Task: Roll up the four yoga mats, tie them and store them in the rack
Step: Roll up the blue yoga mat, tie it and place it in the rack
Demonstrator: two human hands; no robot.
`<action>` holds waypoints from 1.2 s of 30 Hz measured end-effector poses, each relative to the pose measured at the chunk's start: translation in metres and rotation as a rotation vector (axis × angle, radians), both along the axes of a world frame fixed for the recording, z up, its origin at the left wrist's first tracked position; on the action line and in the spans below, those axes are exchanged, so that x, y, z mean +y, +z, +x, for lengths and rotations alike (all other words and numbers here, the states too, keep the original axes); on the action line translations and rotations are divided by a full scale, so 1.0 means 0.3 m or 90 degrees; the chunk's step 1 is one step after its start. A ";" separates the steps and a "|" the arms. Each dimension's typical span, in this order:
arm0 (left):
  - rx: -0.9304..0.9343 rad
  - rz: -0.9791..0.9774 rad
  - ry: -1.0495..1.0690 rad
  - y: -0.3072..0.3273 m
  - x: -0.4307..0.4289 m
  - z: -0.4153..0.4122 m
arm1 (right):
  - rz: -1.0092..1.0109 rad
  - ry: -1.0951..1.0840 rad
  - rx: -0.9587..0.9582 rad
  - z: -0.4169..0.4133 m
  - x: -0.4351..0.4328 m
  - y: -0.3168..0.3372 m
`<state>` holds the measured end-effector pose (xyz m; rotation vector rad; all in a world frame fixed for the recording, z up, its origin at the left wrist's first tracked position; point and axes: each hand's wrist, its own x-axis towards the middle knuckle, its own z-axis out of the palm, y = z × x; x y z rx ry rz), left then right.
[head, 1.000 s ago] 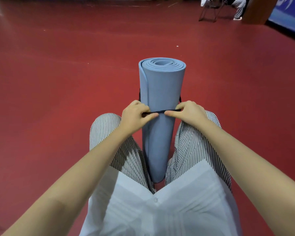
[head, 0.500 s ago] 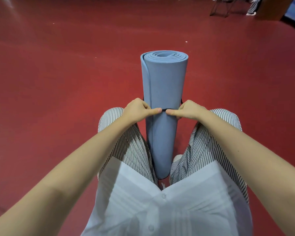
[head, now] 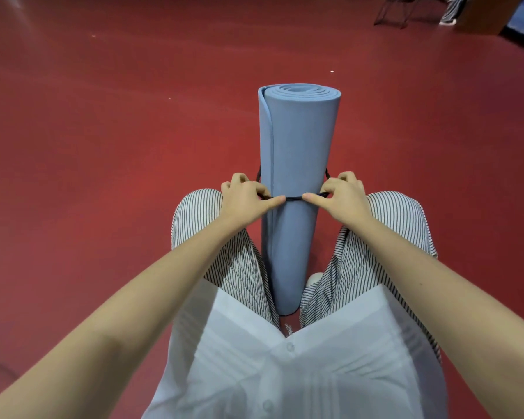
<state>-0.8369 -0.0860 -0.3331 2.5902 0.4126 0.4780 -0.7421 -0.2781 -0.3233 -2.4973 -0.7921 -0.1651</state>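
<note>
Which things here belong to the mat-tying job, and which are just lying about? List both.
Job in hand:
- rolled blue yoga mat, upright between the knees
- black cord around it
- left hand and right hand, pinching the cord

Just lying about:
- distant person's legs
- brown wooden panel
- white speck on the floor

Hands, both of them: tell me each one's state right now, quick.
Left hand: fingers curled, pinching the black cord across the rolled blue mat.
Right hand: fingers curled, pinching the same cord from the other side.
</note>
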 end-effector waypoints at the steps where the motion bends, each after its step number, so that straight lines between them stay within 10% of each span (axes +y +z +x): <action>1: -0.004 -0.021 0.012 0.002 -0.001 0.002 | 0.027 0.001 0.014 0.003 0.006 -0.005; 12: -0.040 -0.288 0.055 0.006 -0.005 0.031 | 0.186 -0.054 0.222 -0.029 0.082 -0.042; 23: -0.017 -0.259 -0.030 -0.011 -0.011 0.010 | 0.464 -0.003 0.311 -0.053 0.097 -0.047; 36: -0.080 -0.289 -0.070 -0.025 0.016 0.002 | 0.329 0.082 0.310 0.004 0.054 -0.075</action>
